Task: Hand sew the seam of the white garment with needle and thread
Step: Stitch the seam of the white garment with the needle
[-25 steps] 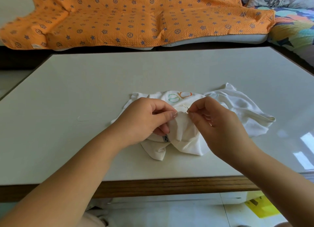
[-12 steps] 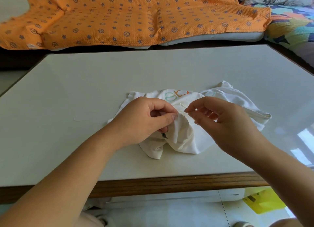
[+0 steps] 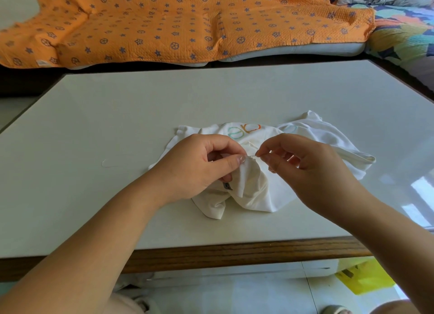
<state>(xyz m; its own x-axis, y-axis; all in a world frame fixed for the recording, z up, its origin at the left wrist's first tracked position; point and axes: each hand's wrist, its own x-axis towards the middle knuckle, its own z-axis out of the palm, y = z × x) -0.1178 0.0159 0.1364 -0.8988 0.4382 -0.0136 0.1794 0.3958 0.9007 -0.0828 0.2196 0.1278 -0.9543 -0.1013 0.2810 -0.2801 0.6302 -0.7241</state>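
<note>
A crumpled white garment (image 3: 256, 194) with a green and orange print lies in the middle of the white table (image 3: 94, 130). My left hand (image 3: 199, 165) pinches a raised fold of the garment between thumb and forefinger. Just to its right, my right hand (image 3: 305, 168) pinches a thin needle (image 3: 252, 156) whose tip end sits at the pinched fold. The thread itself is too fine to make out between the hands.
A short loose piece of white thread (image 3: 108, 164) lies on the table to the left. A sofa with an orange star-patterned cover (image 3: 176, 22) stands behind the table. The table's wooden front edge (image 3: 234, 252) is near me; a yellow bag (image 3: 366, 278) lies on the floor.
My right hand has drawn slightly to the right, away from the fold, so more of the needle shows between the two hands. The left hand keeps its pinch on the fabric.
</note>
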